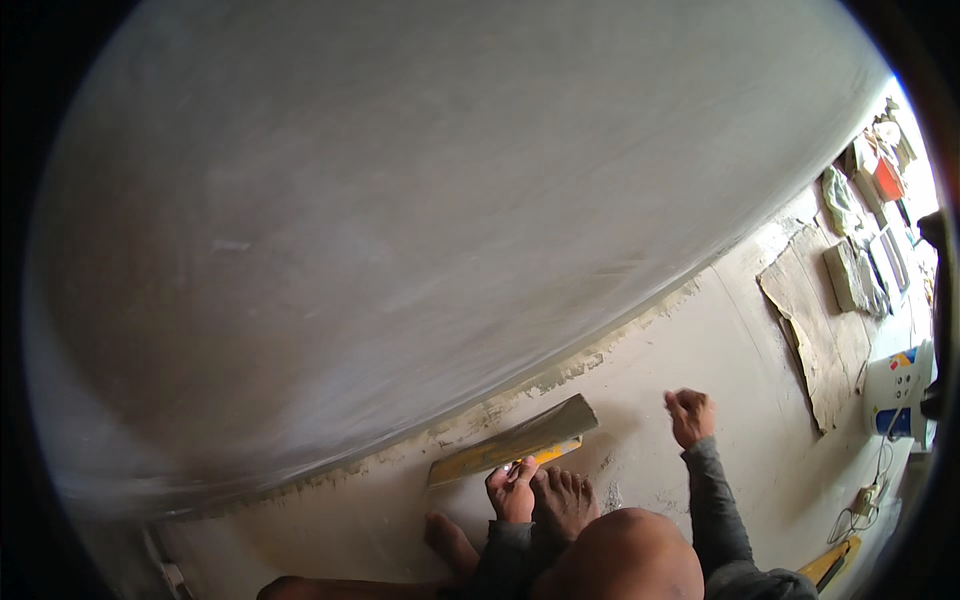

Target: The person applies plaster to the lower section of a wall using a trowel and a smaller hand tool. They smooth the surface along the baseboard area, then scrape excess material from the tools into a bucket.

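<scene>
My left hand (512,492) is closed round the yellow grip of a wide plastering trowel (515,440). Its long grey blade, smeared with plaster, slants up to the right just in front of my feet, close to the foot of the wall. My right hand (692,418) is out to the right above the floor, its fingers curled into a loose fist with nothing showing in it. A large grey, smooth-coated wall (400,220) fills the upper left. Rough plaster runs along the wall's bottom edge.
My bare foot (566,500) and bent knee (630,550) are close below the trowel. A cardboard sheet (820,330) lies on the floor to the right, near a grey block (848,277) and a white bucket (895,390). A cable with a plug (866,498) trails below the bucket.
</scene>
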Action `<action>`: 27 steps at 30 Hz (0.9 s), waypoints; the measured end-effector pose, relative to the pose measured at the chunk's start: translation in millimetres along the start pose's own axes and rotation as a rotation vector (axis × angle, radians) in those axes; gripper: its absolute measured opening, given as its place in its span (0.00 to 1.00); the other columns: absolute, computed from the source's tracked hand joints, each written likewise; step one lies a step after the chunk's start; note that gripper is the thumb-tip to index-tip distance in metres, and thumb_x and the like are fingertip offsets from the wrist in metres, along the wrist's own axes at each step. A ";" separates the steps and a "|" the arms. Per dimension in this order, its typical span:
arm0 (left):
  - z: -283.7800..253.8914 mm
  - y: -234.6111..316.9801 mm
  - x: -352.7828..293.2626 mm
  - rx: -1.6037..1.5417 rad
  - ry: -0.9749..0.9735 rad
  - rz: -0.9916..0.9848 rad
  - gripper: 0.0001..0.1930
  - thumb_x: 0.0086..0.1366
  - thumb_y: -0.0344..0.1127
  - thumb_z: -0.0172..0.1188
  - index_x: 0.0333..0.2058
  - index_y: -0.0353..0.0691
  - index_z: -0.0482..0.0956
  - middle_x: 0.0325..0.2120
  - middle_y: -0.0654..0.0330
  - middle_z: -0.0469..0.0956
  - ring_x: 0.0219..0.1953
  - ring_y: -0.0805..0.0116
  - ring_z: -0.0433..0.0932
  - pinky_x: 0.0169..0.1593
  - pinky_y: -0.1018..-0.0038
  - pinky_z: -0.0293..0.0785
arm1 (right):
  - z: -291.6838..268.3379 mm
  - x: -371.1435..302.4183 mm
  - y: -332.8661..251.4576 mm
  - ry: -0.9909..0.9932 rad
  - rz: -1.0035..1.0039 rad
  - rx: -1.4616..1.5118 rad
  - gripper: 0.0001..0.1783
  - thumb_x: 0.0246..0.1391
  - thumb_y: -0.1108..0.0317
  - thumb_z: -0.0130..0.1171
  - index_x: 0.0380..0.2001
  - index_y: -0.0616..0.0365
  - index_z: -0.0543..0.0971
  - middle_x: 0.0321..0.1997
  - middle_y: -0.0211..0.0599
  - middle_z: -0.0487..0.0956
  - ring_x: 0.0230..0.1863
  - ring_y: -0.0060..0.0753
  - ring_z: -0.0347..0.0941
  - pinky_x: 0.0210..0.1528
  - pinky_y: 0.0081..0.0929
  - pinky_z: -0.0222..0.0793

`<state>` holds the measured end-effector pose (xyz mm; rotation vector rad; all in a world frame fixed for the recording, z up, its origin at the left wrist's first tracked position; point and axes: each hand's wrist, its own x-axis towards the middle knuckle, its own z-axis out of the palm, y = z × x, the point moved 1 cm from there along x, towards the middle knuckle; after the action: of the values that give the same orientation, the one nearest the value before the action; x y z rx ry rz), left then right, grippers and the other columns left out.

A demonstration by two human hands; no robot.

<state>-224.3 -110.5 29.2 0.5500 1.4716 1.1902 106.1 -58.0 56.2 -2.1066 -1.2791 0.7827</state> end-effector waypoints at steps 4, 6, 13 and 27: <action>12.5 -1.2 3.4 -0.110 -0.043 -0.081 0.03 0.67 0.24 0.63 0.38 0.32 0.80 0.36 0.63 0.81 0.39 0.74 0.79 0.47 0.73 0.79 | -22.3 -27.1 28.5 0.237 -0.190 -0.380 0.12 0.48 0.64 0.68 0.20 0.63 0.82 0.17 0.48 0.78 0.22 0.50 0.78 0.30 0.39 0.74; 19.2 -4.6 5.3 -0.222 -0.059 -0.080 0.05 0.66 0.24 0.65 0.40 0.31 0.81 0.37 0.61 0.82 0.42 0.72 0.80 0.50 0.73 0.79 | -20.0 -27.8 24.2 0.224 -0.172 -0.339 0.09 0.46 0.67 0.67 0.21 0.62 0.83 0.21 0.49 0.80 0.26 0.50 0.80 0.32 0.38 0.76; 33.1 -15.0 23.5 -0.128 -0.017 -0.130 0.03 0.67 0.25 0.64 0.35 0.32 0.79 0.36 0.62 0.81 0.40 0.73 0.81 0.49 0.73 0.82 | 49.4 -36.5 -30.6 -0.555 0.073 0.633 0.30 0.54 0.72 0.68 0.59 0.67 0.72 0.59 0.43 0.76 0.52 0.39 0.78 0.56 0.35 0.77; 49.8 -52.2 58.8 -0.016 -0.005 -0.019 0.10 0.68 0.34 0.66 0.37 0.30 0.82 0.32 0.63 0.84 0.35 0.77 0.81 0.41 0.78 0.76 | 115.4 -17.5 -49.8 -0.447 0.177 0.882 0.18 0.69 0.59 0.56 0.43 0.68 0.78 0.40 0.36 0.81 0.42 0.26 0.79 0.48 0.27 0.79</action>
<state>-181.1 -62.5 -37.7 0.5260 1.4590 1.1839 -12.5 -36.5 16.3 -1.3597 -0.7085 1.6039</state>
